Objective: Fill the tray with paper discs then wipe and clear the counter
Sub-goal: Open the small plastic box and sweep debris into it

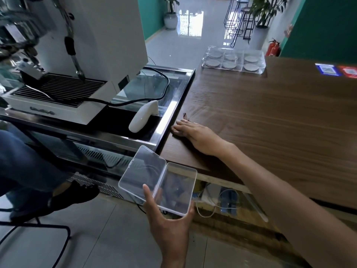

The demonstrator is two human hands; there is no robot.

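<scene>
Two bare hands are working at the near left corner of a wooden counter (270, 117). At frame centre, the right hand (195, 132) is lying flat, fingers straight, fingertips touching the counter's left edge and holding nothing. At lower centre, below the counter's near edge, the left hand (170, 219) is gripping a clear hinged box (158, 180), thumb on one side and fingers curled round the other; the box is lying open, its long axis running from lower right toward upper left. At upper right of centre, the clear tray (233, 59) is sitting at the counter's far left corner, six paper discs (251, 59) inside, its long side along the far edge. Bare wood is stretching between tray and hand.
</scene>
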